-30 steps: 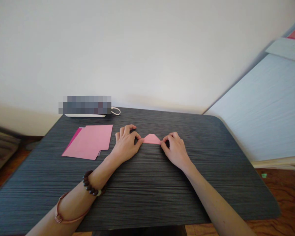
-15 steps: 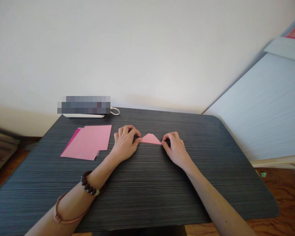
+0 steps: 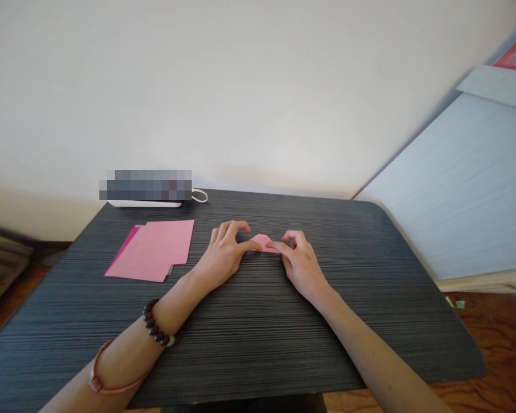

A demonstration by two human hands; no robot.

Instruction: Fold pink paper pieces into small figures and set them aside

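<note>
A small folded piece of pink paper (image 3: 262, 239) lies on the dark table, its top edge narrow and its lower edge wide. My left hand (image 3: 222, 255) is at its left, thumb stretched out onto the paper and the other fingers spread and curved above the table. From the right, my right hand (image 3: 301, 263) lays one extended finger across the paper. Its other fingers are bent and apart, and part of them is hidden. Both hands press on the paper from above, covering its left and right ends.
Left of my hands lies a stack of pink paper sheets (image 3: 155, 249), with a darker pink edge showing. Behind it, a blurred-out object with a white base (image 3: 146, 203) and a white cord loop (image 3: 200, 196) stands near the wall. A pale panel (image 3: 460, 172) rises at the right.
Both hands have gone from pinching the paper's two ends to pressing it from above. The left thumb and a right finger have moved inward over it.
</note>
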